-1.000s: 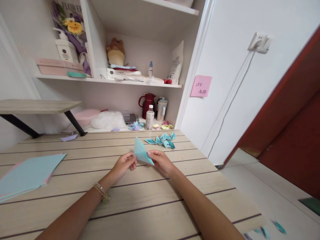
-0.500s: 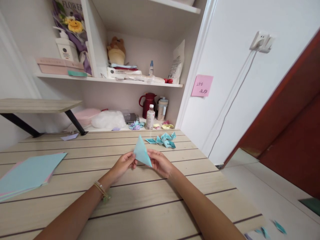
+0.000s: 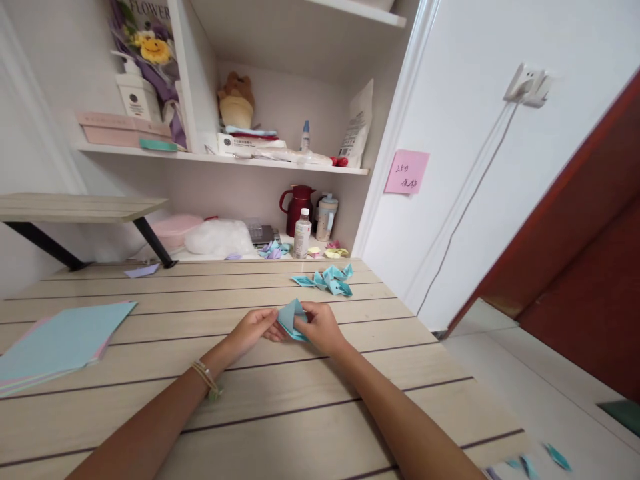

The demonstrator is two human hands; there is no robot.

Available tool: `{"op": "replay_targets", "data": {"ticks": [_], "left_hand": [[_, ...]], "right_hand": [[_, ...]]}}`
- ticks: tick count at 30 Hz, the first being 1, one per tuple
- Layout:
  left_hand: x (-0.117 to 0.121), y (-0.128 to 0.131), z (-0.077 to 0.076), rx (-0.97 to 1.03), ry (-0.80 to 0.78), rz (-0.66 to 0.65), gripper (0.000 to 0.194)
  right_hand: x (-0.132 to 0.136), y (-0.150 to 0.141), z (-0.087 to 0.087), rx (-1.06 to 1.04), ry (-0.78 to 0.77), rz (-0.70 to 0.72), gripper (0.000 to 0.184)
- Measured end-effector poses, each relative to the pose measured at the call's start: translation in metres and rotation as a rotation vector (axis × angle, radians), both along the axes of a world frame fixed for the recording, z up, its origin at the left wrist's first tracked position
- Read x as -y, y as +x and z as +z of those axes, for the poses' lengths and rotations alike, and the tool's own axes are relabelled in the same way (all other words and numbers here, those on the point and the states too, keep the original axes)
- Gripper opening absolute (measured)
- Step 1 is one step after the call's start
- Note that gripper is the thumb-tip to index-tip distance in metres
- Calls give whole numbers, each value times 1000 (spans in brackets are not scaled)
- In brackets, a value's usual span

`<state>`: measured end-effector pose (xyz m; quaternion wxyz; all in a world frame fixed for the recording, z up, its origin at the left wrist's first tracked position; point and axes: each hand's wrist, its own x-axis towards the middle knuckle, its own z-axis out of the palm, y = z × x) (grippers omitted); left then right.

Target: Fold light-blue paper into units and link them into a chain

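Observation:
A folded piece of light blue paper [image 3: 290, 313] is held between both hands above the wooden table [image 3: 240, 420]. My left hand [image 3: 257, 330] pinches its left edge, fingers closed. On the other side, my right hand [image 3: 320, 327] grips the paper, with its thumb and fingertips at the folds where the layers part. Just beyond the hands lies a cluster of blue folded paper pieces [image 3: 330, 280]. To the left rests a stack of blue and pink paper sheets [image 3: 70, 340].
At the back, a shelf unit holds a clear bottle [image 3: 301, 235], a dark red jug [image 3: 299, 208] and a plastic bag [image 3: 220, 238]. A small raised stand [image 3: 85, 208] occupies the back left. Several paper pieces [image 3: 557, 457] lie at lower right, beyond the table's edge.
The blue paper has gone from a flat, upright triangle to a partly opened, lower shape. My right hand has turned, its fingers now reaching into the folds.

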<state>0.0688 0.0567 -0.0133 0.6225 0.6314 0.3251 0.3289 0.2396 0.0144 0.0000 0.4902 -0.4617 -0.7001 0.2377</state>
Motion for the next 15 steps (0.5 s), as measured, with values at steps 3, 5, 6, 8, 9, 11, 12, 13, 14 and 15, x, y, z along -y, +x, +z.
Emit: {"op": "replay_targets", "data": {"ticks": [3,5,6,8,9,11,12,13,14,15], "left_hand": [[-1,2,1,-3,-64,31,43],[-1,1,3,-16,-95,31,41],[-1,1,4,-20,-107,21,40],[0,-1,7,-17,-123,-9,38],[0,-2,8,-15,-127,-24,37],[1,-4,10,-22,-134,-38,34],[2,-5,11,-31,-138,-39,33],[2,-5,12,-45,-142,-40,32],[2,-6,12,-62,-145,-39,32],[3,-6,12,-79,-145,-35,31]], "right_hand": [[2,-1,1,116,78,-68,12],[1,0,0,118,102,-60,18],[0,1,-1,93,104,-41,22],[-2,3,-3,22,100,13,31],[-3,4,-3,-10,97,39,33],[-4,5,-5,-56,92,81,30],[-4,5,-5,-73,87,96,28],[-4,6,-5,-88,77,108,26],[-4,6,-4,-103,61,118,24],[-4,7,-4,-120,34,125,24]]}}
